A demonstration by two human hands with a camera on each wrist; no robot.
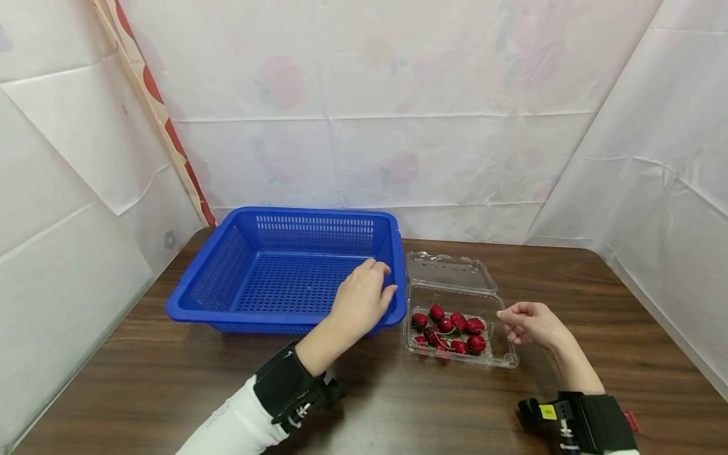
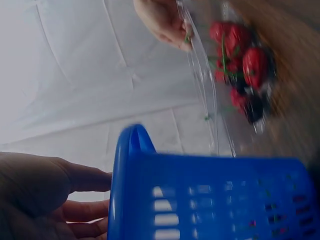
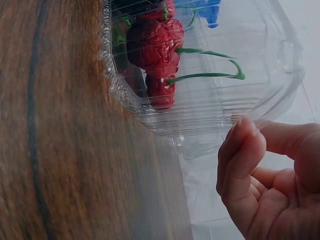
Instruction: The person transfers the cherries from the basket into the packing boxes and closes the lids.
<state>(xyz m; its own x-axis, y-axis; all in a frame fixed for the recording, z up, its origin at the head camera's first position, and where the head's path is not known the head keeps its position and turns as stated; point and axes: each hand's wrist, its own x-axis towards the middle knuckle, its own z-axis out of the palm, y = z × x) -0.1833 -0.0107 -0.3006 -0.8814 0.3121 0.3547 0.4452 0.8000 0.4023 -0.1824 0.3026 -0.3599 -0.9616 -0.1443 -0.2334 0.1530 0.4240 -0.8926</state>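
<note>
The blue plastic basket (image 1: 284, 325) sits on the table. Over its right end reaches my left hand (image 1: 361, 300); in the left wrist view its fingers (image 2: 87, 177) are extended beside the rim, with nothing held. Right of the basket lies a clear hinged plastic box (image 1: 503, 361), its lid (image 1: 449, 273) folded back. Several red cherries (image 1: 457, 321) with green stems are inside it. My right hand (image 1: 534, 325) pinches the box's right rim between thumb and fingertips; in the right wrist view the fingertips (image 3: 245, 127) are right at the clear edge.
The brown wood-grain table (image 1: 398, 404) runs up to white patterned sheets (image 1: 364, 126) hung behind and at both sides. A red-and-cream strip (image 1: 162, 114) slants down at the back left corner. The basket and the box stand close side by side.
</note>
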